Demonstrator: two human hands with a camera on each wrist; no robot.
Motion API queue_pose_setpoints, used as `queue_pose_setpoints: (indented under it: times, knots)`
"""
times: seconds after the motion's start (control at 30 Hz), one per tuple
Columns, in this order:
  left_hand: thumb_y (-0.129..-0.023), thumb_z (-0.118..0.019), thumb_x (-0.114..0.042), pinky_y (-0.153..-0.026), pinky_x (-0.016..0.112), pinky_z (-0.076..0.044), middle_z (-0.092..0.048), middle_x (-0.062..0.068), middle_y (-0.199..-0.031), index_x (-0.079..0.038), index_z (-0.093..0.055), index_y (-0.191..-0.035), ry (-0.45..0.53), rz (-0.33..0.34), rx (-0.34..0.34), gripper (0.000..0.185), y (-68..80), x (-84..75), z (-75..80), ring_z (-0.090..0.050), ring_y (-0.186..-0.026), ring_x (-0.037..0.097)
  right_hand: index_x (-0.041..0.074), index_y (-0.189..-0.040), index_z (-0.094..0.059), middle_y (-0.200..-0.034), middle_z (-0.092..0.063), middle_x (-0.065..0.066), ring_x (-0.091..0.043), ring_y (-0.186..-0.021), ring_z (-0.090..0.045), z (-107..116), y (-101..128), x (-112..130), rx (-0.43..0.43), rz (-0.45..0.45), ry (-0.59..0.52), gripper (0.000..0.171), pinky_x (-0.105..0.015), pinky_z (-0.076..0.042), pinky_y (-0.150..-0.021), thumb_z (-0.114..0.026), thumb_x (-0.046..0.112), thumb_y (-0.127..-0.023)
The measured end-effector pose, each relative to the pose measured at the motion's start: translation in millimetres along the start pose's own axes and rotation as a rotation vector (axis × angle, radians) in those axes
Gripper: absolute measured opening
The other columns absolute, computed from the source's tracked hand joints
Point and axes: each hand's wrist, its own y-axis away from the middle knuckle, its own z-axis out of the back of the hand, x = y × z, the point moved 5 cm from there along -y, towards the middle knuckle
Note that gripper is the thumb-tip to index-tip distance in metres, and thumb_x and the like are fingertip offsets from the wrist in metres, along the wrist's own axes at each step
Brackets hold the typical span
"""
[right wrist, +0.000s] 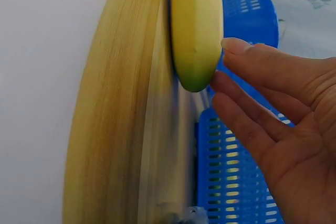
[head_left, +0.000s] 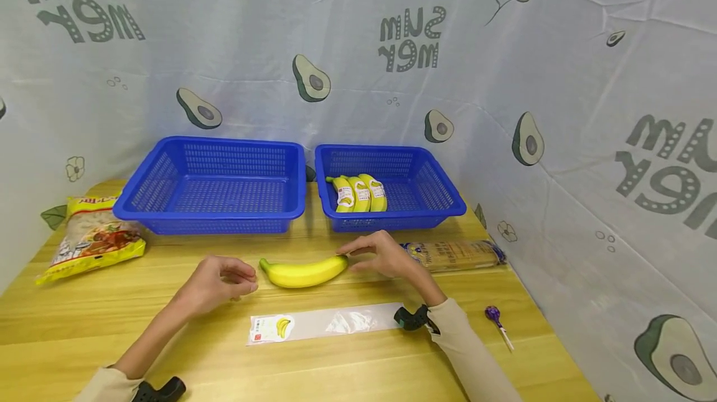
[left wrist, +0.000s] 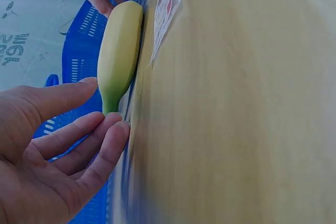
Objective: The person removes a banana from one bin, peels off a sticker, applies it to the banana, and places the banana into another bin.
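Note:
A yellow banana (head_left: 305, 274) lies on the table between the hands, its green stem towards the left. Just left of the stem is my left hand (head_left: 220, 280), fingers loosely bent and holding nothing; a small gap shows in the head view. My right hand (head_left: 382, 255) is at the banana's dark tip, and its fingertips appear to touch that end without closing round it. In the right wrist view the thumb lies beside the banana (right wrist: 197, 30). Nearer the person, a flat clear plastic sleeve (head_left: 358, 320) bears a banana label (head_left: 274, 328).
Two blue baskets stand behind: a larger left one (head_left: 207, 226) and a smaller right one (head_left: 392, 221) holding labelled bananas (head_left: 361, 193). A yellow food bag (head_left: 95, 237) lies at left. Right are a long packet of noodle-like sticks (head_left: 456, 256) and a lollipop (head_left: 493, 313).

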Motion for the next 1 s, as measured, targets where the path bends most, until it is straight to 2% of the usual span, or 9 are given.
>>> queue_pose_setpoints:
  times: [0.13,0.23,0.4,0.53,0.7,0.83,1.0]
  knots:
    - [-0.088,-0.088,-0.006,-0.072,0.026,-0.061,-0.077,0.005,-0.097,0.004,-0.077,-0.105,-0.080,-0.088,0.106,0.022,6.0,-7.4,-8.0,-0.068,-0.085,0.014,-0.003,-0.128,-0.076,-0.128,-0.077,-0.016,-0.036,-0.121,-0.073,0,6,8,0.003,0.047,0.022,0.039,-0.051,-0.060,-0.102,-0.083,-0.008,-0.090]
    - [-0.085,-0.091,-0.007,-0.074,0.025,-0.060,-0.076,0.003,-0.097,0.001,-0.077,-0.104,-0.108,-0.135,0.174,0.025,10.5,-11.4,-15.9,-0.066,-0.084,0.010,-0.001,-0.128,-0.077,-0.129,-0.077,-0.014,-0.032,-0.122,-0.073,-2,7,12,0.005,0.071,0.050,0.039,-0.047,-0.060,-0.103,-0.084,-0.005,-0.090]
    - [-0.079,-0.096,-0.007,-0.076,0.028,-0.060,-0.074,0.000,-0.095,-0.003,-0.077,-0.102,-0.136,-0.171,0.207,0.030,15.3,-14.9,-26.6,-0.064,-0.084,0.012,0.003,-0.130,-0.077,-0.130,-0.077,-0.009,-0.028,-0.125,-0.071,-4,6,13,0.011,0.063,0.086,0.040,-0.035,-0.058,-0.106,-0.085,-0.003,-0.091]
    - [-0.074,-0.100,-0.009,-0.076,0.027,-0.057,-0.070,-0.004,-0.094,-0.006,-0.077,-0.102,-0.194,-0.202,0.214,0.036,19.2,-16.2,-35.2,-0.060,-0.085,0.010,0.003,-0.129,-0.077,-0.131,-0.077,-0.008,-0.028,-0.126,-0.071,-5,6,11,0.014,0.048,0.086,0.040,-0.033,-0.057,-0.107,-0.084,-0.004,-0.090]
    - [-0.065,-0.104,-0.012,-0.075,0.026,-0.052,-0.062,-0.008,-0.091,-0.012,-0.076,-0.099,-0.283,-0.200,0.185,0.044,22.5,-18.4,-42.7,-0.054,-0.085,0.009,0.003,-0.129,-0.078,-0.130,-0.077,-0.008,-0.028,-0.126,-0.071,-5,6,10,0.005,0.049,0.078,0.040,-0.035,-0.057,-0.107,-0.084,-0.004,-0.090]
    - [-0.062,-0.105,-0.009,-0.072,0.025,-0.050,-0.060,-0.008,-0.088,-0.014,-0.074,-0.095,-0.292,-0.165,0.176,0.046,22.7,-18.7,-46.3,-0.052,-0.083,0.009,0.001,-0.128,-0.078,-0.129,-0.077,-0.011,-0.030,-0.125,-0.071,-4,6,11,-0.012,0.068,0.054,0.039,-0.033,-0.058,-0.105,-0.084,-0.006,-0.090]
    - [-0.063,-0.104,-0.004,-0.071,0.025,-0.048,-0.058,-0.006,-0.083,-0.012,-0.071,-0.093,-0.269,-0.115,0.193,0.045,22.0,-18.8,-47.9,-0.051,-0.082,0.014,-0.001,-0.127,-0.077,-0.128,-0.077,-0.013,-0.031,-0.123,-0.072,-4,6,12,-0.021,0.086,0.043,0.038,-0.033,-0.058,-0.104,-0.084,-0.007,-0.089]
